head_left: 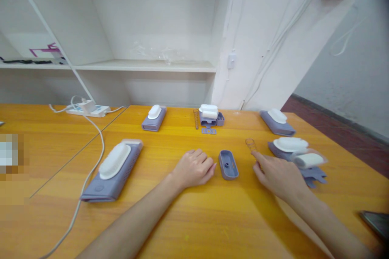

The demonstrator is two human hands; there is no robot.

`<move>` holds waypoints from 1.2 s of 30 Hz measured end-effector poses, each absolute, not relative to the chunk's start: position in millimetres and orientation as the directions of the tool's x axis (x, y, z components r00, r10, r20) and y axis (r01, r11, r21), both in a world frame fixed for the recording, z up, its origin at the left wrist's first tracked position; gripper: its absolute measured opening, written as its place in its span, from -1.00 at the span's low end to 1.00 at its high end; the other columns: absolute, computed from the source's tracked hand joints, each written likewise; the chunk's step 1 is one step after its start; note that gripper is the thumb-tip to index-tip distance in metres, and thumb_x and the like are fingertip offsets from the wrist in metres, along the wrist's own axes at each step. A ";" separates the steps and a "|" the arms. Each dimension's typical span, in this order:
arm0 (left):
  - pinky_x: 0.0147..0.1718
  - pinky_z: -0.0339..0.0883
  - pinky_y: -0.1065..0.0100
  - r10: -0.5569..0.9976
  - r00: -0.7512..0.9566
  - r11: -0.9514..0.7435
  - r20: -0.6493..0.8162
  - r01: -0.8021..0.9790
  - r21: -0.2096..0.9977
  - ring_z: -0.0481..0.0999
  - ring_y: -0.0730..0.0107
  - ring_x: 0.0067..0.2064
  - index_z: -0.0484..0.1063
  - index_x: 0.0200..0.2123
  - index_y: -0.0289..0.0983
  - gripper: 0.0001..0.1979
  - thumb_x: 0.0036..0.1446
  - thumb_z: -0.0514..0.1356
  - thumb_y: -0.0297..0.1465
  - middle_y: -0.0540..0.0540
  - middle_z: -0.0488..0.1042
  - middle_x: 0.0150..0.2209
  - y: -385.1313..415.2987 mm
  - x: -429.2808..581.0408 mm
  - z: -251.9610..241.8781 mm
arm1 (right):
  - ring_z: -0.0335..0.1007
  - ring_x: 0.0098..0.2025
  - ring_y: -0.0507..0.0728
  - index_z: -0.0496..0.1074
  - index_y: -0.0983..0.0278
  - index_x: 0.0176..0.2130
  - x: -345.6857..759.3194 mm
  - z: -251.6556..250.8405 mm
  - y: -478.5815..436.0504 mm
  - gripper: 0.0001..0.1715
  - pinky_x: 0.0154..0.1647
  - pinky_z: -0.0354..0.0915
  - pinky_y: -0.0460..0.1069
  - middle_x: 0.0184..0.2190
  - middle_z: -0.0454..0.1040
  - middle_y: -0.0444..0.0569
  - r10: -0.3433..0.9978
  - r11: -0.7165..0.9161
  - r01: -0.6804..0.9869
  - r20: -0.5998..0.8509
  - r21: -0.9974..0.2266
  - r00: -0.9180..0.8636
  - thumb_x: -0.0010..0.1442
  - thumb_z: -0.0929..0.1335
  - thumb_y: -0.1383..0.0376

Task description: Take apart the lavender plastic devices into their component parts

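My left hand (194, 168) rests knuckles-up on the wooden table (182, 218), fingers curled loosely, just left of a small purple oval tray part (228, 164) that lies open side up. My right hand (275, 174) lies to the right of that part, index finger stretched toward a small clear ridged tube (251, 144), other fingers tucked; it holds nothing that I can see. Close to its right lie a purple base with a white oval lid (290, 145) and a white roller piece (308, 160).
A large purple and white device (114, 168) lies at left, beside a white cable (91, 170) running to a power strip (88, 109). Further back sit more purple devices (154, 118), (209, 115), (277, 121) and another clear tube (196, 118). A dark phone (377, 222) sits at right edge.
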State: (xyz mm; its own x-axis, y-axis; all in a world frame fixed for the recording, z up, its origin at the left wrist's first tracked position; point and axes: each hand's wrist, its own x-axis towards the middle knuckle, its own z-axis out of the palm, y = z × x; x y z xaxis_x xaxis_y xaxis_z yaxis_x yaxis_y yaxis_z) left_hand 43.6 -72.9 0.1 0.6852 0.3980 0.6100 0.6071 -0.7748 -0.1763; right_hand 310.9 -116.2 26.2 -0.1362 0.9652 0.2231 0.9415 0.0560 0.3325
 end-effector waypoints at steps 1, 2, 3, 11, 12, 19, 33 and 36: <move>-0.50 0.09 0.33 0.398 0.684 -0.774 0.612 0.608 -0.176 0.35 0.38 -0.46 0.30 -0.51 -0.24 -0.75 0.21 0.02 -0.33 -0.01 0.37 -0.55 -72.8 43.5 0.3 | 0.51 -0.44 0.21 0.41 0.22 -0.04 313.9 24.8 -116.4 -0.63 -0.59 0.10 -0.07 -0.39 0.56 -0.01 0.968 0.050 0.938 0.214 0.343 -0.130 0.24 0.17 0.29; -0.50 0.08 0.33 0.397 0.683 -0.774 0.613 0.608 -0.175 0.35 0.38 -0.46 0.30 -0.51 -0.24 -0.75 0.21 0.02 -0.33 -0.01 0.36 -0.55 -72.8 43.5 0.5 | 0.51 -0.44 0.22 0.41 0.21 -0.05 316.7 24.1 -116.4 -0.64 -0.59 0.12 -0.06 -0.40 0.56 0.00 0.971 0.043 0.935 0.206 0.352 -0.123 0.24 0.17 0.29; -0.50 0.08 0.33 0.397 0.682 -0.774 0.615 0.608 -0.174 0.35 0.38 -0.46 0.30 -0.51 -0.24 -0.74 0.21 0.02 -0.33 -0.01 0.36 -0.55 -72.8 43.4 0.7 | 0.51 -0.45 0.23 0.42 0.21 -0.07 319.2 24.2 -116.3 -0.65 -0.58 0.13 -0.05 -0.42 0.56 0.01 0.974 0.033 0.932 0.198 0.360 -0.111 0.23 0.17 0.29; -0.50 0.08 0.35 0.391 0.683 -0.779 0.617 0.603 -0.173 0.34 0.40 -0.47 0.30 -0.52 -0.25 -0.73 0.22 0.01 -0.33 -0.02 0.36 -0.56 -74.4 43.8 1.4 | 0.49 -0.47 0.26 0.48 0.21 -0.29 319.0 40.6 -120.7 -0.63 -0.55 0.19 0.02 -0.48 0.52 0.01 0.978 -0.111 0.933 0.202 0.342 0.042 0.28 0.16 0.17; -0.50 0.08 0.35 0.392 0.683 -0.779 0.616 0.603 -0.172 0.35 0.39 -0.47 0.30 -0.52 -0.25 -0.73 0.22 0.01 -0.33 -0.02 0.37 -0.56 -74.3 43.6 1.5 | 0.50 -0.44 0.25 0.48 0.19 -0.24 313.1 42.6 -122.5 -0.64 -0.54 0.21 0.01 -0.44 0.52 -0.01 0.974 -0.100 0.945 0.227 0.312 0.028 0.29 0.16 0.15; -0.47 0.12 0.35 0.401 0.693 -0.780 0.598 0.602 -0.174 0.36 0.38 -0.44 0.31 -0.50 -0.25 -0.74 0.22 0.01 -0.33 -0.03 0.37 -0.54 -73.6 43.3 1.4 | 0.45 -0.22 0.20 0.32 0.10 0.06 247.2 39.5 -131.2 -0.52 -0.46 0.31 -0.03 -0.20 0.45 0.01 0.929 0.174 0.981 0.315 0.083 -0.192 0.26 0.17 -0.03; -0.50 0.08 0.33 0.386 0.682 -0.778 0.622 0.603 -0.179 0.35 0.38 -0.46 0.30 -0.51 -0.24 -0.74 0.22 0.02 -0.33 -0.01 0.36 -0.55 -73.0 43.3 -0.7 | 0.41 -0.04 0.16 0.50 0.21 -0.18 281.1 48.0 -110.3 -0.73 -0.03 0.35 0.02 0.02 0.41 0.01 0.686 0.246 0.955 0.726 -0.164 -0.052 0.20 0.28 0.19; -0.50 0.09 0.33 0.391 0.685 -0.777 0.615 0.604 -0.178 0.35 0.39 -0.46 0.30 -0.51 -0.25 -0.74 0.22 0.02 -0.33 -0.02 0.37 -0.55 -73.1 43.3 -1.0 | 0.41 -0.03 0.19 0.52 0.26 -0.19 328.2 68.4 -99.4 -0.67 -0.01 0.31 0.02 -0.01 0.45 0.03 0.600 0.050 0.987 0.794 -0.155 0.095 0.17 0.30 0.12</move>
